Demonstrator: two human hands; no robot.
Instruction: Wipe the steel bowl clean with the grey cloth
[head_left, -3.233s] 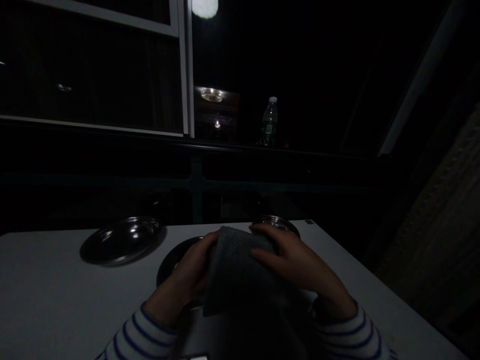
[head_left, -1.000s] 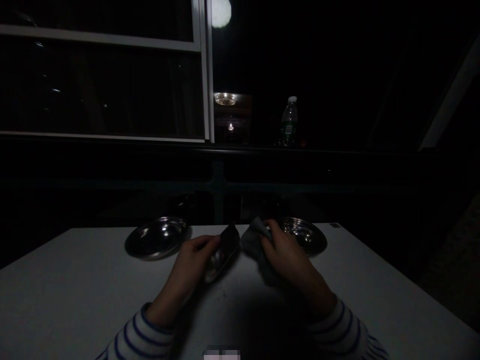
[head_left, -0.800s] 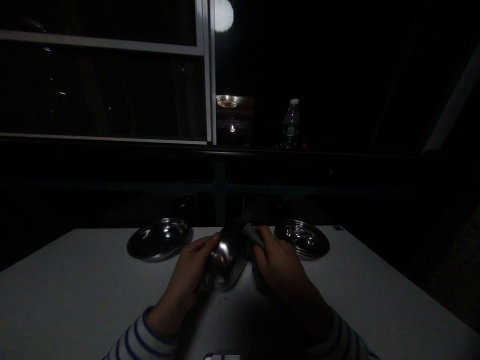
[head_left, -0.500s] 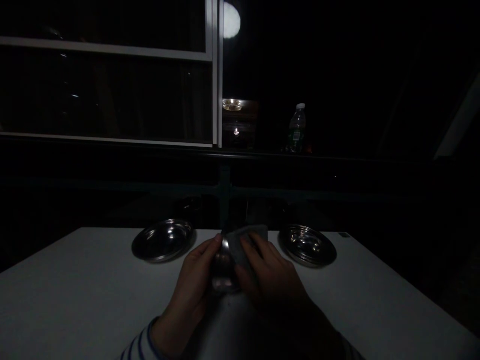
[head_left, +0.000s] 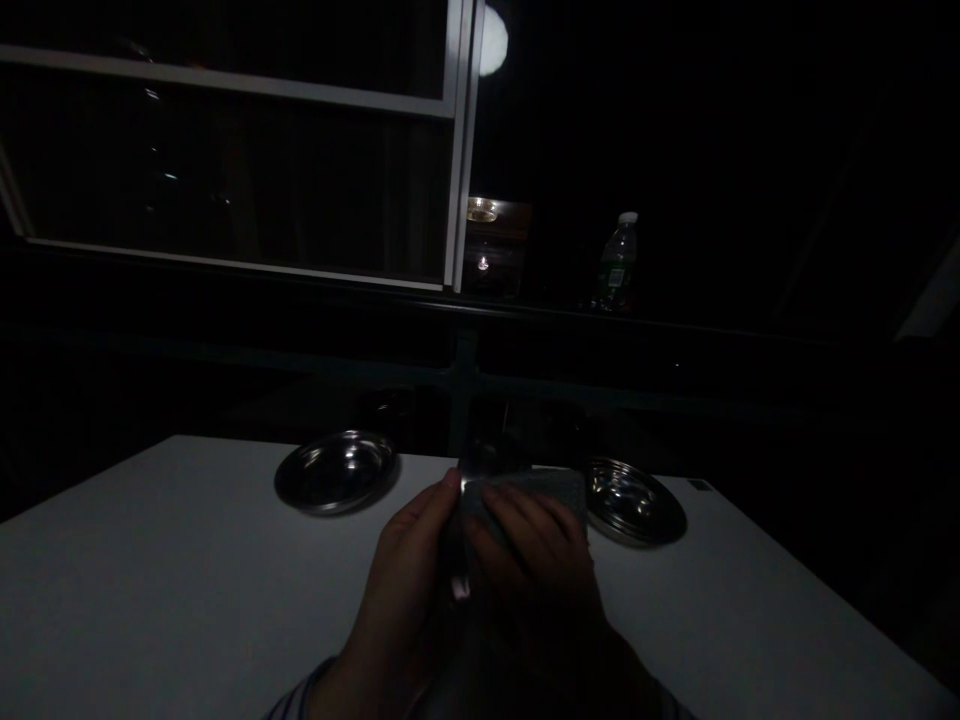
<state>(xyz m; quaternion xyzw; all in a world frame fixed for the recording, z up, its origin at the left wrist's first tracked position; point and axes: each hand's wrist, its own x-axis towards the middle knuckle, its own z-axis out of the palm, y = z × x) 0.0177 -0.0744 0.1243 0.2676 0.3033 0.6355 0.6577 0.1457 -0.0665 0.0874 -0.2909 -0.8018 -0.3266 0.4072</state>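
My left hand (head_left: pixel 401 570) is closed on the edge of a shiny metal dish (head_left: pixel 460 588), thumb uppermost. Held up on its side above the table, this dish is mostly hidden by my hands and the dark, so I cannot tell how deep it is. A grey cloth (head_left: pixel 564 487) lies under the fingers of my right hand (head_left: pixel 536 565), which presses it against the dish. To the left on the table sits a metal bowl (head_left: pixel 336 472). Several stacked metal bowls (head_left: pixel 634 503) stand to the right, close behind the cloth.
The white table (head_left: pixel 187 570) ends just behind the bowls, and a small dark label (head_left: pixel 699 485) marks its far right corner. Beyond are a white window frame (head_left: pixel 459 150) and a plastic bottle (head_left: pixel 619 262) on the sill. The room is very dark.
The cloth has shifted right and spreads wider over the metal dish, covering more of it. My right hand moved with it. The whole view has tilted and slid slightly.
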